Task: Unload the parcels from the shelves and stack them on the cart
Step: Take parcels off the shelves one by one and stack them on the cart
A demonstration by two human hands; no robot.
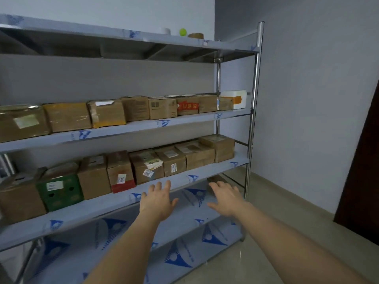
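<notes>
Both arms reach toward the steel shelving unit point(255, 111), and neither hand holds anything. The left hand point(158, 200) hovers palm-down with its fingers point(167, 186) spread and straight, in front of the front edge of the unit's third shelf from the top. The right hand point(225, 198) is likewise spread flat, reaching under that shelf toward a small brown parcel point(214, 178) that sits half hidden near the unit's right posts. On the third shelf stands a row of cardboard parcels point(170, 162), among them a green box point(60, 190) toward the unit's left end. The shelf above carries another row of boxes point(106, 115), ending in a white box point(235, 99) at the unit's right end. A green ball point(183, 31) lies on the top shelf.
</notes>
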